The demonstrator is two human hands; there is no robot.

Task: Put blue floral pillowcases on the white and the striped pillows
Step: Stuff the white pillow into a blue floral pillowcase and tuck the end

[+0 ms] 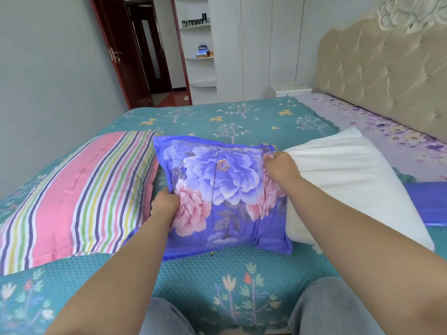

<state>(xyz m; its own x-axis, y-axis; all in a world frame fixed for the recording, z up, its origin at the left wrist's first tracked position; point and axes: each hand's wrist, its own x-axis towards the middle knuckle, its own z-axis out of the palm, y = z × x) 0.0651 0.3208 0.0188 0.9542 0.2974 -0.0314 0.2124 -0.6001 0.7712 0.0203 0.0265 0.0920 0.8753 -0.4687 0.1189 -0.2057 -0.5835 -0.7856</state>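
Note:
A blue floral pillowcase (225, 189) lies in the middle of the bed, partly drawn over one end of the white pillow (346, 177). My left hand (165, 201) grips the case's near left edge. My right hand (280, 165) pinches its far right corner, where the white pillow comes out. The striped pillow (77, 197), pink with coloured stripes, lies bare to the left, touching the case. A second blue cloth (428, 204) shows at the right, behind the white pillow; its pattern is hidden.
The bed is covered by a teal bedspread (242, 122) with trees and deer, and a purple sheet (377, 126) near the padded headboard (387, 68). My knees (333, 308) are at the bed's near edge. White wardrobes and an open door stand beyond.

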